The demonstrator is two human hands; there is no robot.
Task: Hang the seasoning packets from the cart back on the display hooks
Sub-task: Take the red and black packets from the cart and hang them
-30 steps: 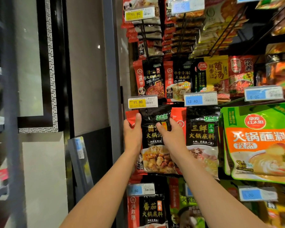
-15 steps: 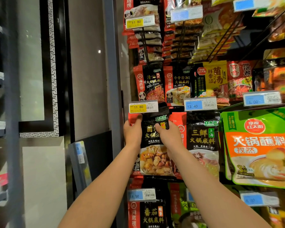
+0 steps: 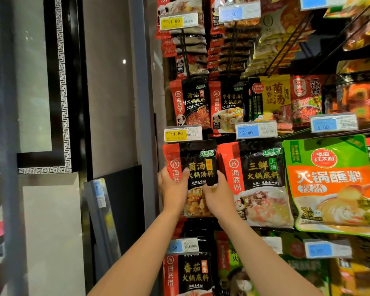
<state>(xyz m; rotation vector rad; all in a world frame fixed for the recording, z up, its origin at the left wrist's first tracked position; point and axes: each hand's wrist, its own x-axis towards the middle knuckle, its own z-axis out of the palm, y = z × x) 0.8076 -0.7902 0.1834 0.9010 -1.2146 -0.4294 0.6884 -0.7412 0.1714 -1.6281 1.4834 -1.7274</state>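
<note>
Two bare forearms reach up from the lower frame, the left hand (image 3: 173, 189) and right hand (image 3: 219, 194) gripping the sides of a black-and-red seasoning packet (image 3: 198, 167) at centre. It hangs under a yellow 11.80 price tag (image 3: 183, 133), beside a matching packet (image 3: 254, 178) to its right.

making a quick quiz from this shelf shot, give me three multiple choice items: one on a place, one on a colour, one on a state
1. Where is the packet that the hands touch?
A. under the yellow 11.80 tag
B. under the blue 6.00 tag
C. in a cart

2. What colour is the large pouch at the right?
A. purple and white
B. green and orange
C. all black

3. How do the left hand and right hand stand?
A. both on the packet's lower half
B. both hanging free
C. one on a tag

Key: 1 A, the yellow tag sits directly above it. 2 B, green top, orange band. 3 A, one hand at each side of the packet.
</note>
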